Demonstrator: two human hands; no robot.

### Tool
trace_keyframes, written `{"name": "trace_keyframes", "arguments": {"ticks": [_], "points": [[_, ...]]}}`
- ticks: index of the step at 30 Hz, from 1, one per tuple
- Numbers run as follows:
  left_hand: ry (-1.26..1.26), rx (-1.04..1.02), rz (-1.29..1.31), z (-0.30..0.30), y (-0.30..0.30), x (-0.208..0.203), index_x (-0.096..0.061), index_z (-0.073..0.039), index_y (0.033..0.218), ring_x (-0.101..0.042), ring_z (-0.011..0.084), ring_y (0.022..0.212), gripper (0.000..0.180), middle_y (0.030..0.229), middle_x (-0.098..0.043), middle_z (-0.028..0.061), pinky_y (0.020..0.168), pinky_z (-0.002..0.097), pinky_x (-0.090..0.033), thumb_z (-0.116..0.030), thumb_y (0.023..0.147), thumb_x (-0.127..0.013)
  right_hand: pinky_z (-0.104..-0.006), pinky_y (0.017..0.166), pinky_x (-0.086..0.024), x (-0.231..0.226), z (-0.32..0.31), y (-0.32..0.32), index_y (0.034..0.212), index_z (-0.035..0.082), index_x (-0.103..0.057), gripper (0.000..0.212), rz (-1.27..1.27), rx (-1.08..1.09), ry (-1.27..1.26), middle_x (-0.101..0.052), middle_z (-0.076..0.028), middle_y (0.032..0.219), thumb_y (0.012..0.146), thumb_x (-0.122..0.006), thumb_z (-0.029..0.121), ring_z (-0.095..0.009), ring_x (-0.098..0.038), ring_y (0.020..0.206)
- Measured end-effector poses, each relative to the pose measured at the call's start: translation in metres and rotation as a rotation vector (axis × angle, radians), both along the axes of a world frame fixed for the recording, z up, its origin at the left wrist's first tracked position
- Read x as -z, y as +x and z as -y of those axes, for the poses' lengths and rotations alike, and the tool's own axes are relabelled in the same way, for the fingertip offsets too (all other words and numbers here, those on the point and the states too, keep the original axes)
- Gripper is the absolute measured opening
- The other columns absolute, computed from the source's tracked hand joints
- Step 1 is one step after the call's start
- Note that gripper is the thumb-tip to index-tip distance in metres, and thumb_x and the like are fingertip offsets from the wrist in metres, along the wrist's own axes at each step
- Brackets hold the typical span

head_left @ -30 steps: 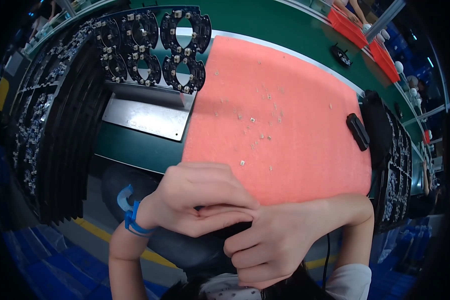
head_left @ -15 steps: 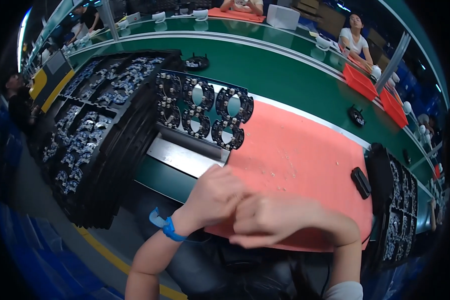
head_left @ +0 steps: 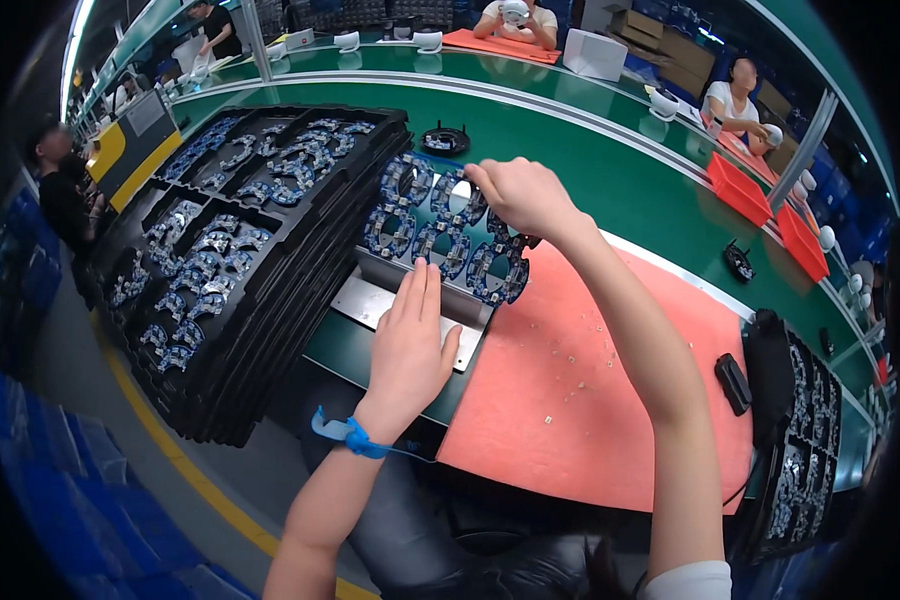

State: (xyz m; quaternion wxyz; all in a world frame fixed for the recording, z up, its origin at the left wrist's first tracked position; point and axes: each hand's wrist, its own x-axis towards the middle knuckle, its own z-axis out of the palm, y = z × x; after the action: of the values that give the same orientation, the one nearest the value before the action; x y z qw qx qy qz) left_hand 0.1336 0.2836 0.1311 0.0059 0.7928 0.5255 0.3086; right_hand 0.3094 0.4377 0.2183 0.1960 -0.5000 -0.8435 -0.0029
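1. The left hand [head_left: 410, 345] lay flat and open on the metal fixture [head_left: 400, 305], gripping nothing.
2. The right hand [head_left: 520, 195] pinched the circuit panel [head_left: 440, 230] at its 2 o'clock edge.
3. The panel rested on the fixture, at 9 o'clock of the orange mat [head_left: 590, 380].
4. It looked thin, light, stiff and breakable; its edges seemed the safest hold.

open orange mat [head_left: 610, 370], stacked black trays [head_left: 220, 250] left
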Motion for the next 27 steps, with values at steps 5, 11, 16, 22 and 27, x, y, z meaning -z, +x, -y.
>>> {"name": "trace_keyframes", "arguments": {"ticks": [5,11,16,22,27], "points": [[-0.025,-0.040,-0.058,0.001,0.008,0.002,-0.031,0.010,0.144,-0.036,0.0390,0.138,0.077,0.148,-0.035,0.0274,0.105,0.0456,-0.039,-0.020,0.084,-0.068,-0.0438,0.079,-0.049,0.072,-0.040,0.020,0.095,-0.003,-0.069,0.053,-0.320,-0.071,-0.328,-0.068,-0.026,0.087,0.100,-0.043,0.043,-0.039,-0.066,0.084],[0.018,-0.032,-0.111,0.000,0.007,0.004,-0.033,0.011,0.143,-0.037,0.0389,0.136,0.074,0.146,-0.038,0.0272,0.103,0.0454,-0.040,-0.021,0.085,-0.067,-0.0303,0.054,-0.037,0.067,-0.044,0.065,0.085,0.000,-0.065,0.045,-0.586,0.027,-0.256,-0.054,0.002,0.067,0.100,-0.050,0.039,-0.008,-0.045,0.060],[0.096,-0.081,-0.077,-0.003,0.005,0.005,-0.047,0.002,0.138,-0.041,0.0354,0.135,0.056,0.142,-0.048,0.0193,0.100,0.0453,-0.040,-0.020,0.090,-0.065,-0.0262,0.050,-0.032,0.053,-0.001,0.133,0.087,0.005,-0.065,0.039,-1.004,0.141,-0.300,-0.047,0.008,0.064,0.102,-0.049,0.038,-0.004,-0.042,0.058],[0.241,0.112,0.026,-0.005,0.044,0.008,-0.067,-0.010,0.114,-0.056,0.0257,0.120,0.028,0.116,-0.064,0.0095,0.099,0.0414,-0.038,-0.015,0.086,-0.068,-0.0227,0.043,-0.029,0.058,0.088,0.242,0.076,0.013,-0.060,0.036,-1.304,0.430,-0.188,-0.050,0.007,0.060,0.101,-0.051,0.037,-0.004,-0.042,0.046],[0.292,0.197,-0.018,-0.008,0.041,0.017,-0.067,-0.006,0.100,-0.061,0.0255,0.110,0.020,0.103,-0.067,0.0089,0.097,0.0421,-0.039,-0.009,0.081,-0.062,-0.0255,0.035,-0.023,0.105,0.101,0.321,0.071,0.013,-0.055,0.040,-1.499,0.522,-0.302,-0.048,0.004,0.053,0.100,-0.051,0.040,-0.007,-0.038,0.036]]}}
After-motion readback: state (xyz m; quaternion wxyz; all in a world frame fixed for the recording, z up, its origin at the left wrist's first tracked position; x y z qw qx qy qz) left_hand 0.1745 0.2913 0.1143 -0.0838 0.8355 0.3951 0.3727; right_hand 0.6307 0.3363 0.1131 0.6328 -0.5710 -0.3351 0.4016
